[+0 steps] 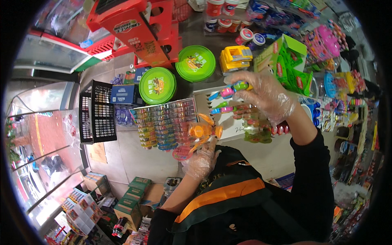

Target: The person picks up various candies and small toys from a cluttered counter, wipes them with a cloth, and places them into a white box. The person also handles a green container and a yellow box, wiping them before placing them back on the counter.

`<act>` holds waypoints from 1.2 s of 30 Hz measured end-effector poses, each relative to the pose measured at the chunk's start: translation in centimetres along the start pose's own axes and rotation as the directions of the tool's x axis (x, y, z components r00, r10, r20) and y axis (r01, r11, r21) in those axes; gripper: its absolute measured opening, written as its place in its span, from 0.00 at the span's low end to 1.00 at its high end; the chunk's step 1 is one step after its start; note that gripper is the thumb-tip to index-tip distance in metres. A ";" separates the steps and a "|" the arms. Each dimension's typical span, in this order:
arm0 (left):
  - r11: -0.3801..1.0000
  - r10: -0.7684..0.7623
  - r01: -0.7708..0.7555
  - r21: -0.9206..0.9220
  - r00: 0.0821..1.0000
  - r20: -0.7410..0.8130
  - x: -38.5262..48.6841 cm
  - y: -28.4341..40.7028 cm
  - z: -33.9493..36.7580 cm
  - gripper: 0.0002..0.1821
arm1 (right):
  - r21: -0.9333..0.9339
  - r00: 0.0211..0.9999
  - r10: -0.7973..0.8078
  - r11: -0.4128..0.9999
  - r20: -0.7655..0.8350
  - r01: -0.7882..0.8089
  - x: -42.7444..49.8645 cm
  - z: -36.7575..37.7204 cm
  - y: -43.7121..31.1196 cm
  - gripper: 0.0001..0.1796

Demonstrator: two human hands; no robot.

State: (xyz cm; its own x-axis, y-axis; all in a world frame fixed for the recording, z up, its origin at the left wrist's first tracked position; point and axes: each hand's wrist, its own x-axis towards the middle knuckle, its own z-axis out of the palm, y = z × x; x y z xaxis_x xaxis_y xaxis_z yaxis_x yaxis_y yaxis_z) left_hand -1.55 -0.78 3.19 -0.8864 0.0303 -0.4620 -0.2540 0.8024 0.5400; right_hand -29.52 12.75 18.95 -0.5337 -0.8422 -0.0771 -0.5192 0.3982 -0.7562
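My right hand (266,95), in a clear plastic glove, grips a bundle of small blue, pink and green plastic pieces (228,91). Similar coloured pieces (225,109) show just below it, over an open white cardboard box (232,124) with a handwritten mark. Also gloved, my left hand (202,162) holds an orange plastic item with orange strips (203,131) at the near left side of that box. A round pink tag (182,153) is beside the left fingers. Left of the box hang rows of small clear tubs with coloured contents (157,125).
Two green-lidded tubs (196,63) and a yellow toy vehicle (235,58) stand beyond the box. A red display stand (137,33) rises behind. To the right is a green carton of packets (284,65); a black plastic basket (98,111) stands left. Green boxes (131,199) are below.
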 end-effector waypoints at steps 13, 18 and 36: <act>0.982 0.161 -0.177 -0.061 0.965 -0.207 0.6 -1.6 1.6 0.32 | -0.219 0.985 0.015 0.975 0.170 0.023 2.2 2.6 1.6 0.19; 0.973 0.142 -0.159 -0.167 0.984 -0.111 0.7 -1.8 1.7 0.32 | -0.282 0.979 0.083 0.959 0.185 -0.028 1.9 2.8 1.7 0.22; 0.968 0.207 -0.225 -0.108 0.965 -0.158 0.7 -1.8 0.7 0.31 | -0.802 0.913 -0.037 0.464 0.406 0.375 2.5 3.0 -0.9 0.13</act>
State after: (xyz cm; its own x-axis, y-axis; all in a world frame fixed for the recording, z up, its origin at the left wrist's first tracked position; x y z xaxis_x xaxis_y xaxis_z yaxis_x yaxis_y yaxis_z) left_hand -1.43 -1.76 1.44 -0.9696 0.1008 -0.2229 -0.0883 0.7056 0.7031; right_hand -28.37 9.22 17.46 -0.1975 -0.9312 -0.3064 -0.9768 0.1606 0.1416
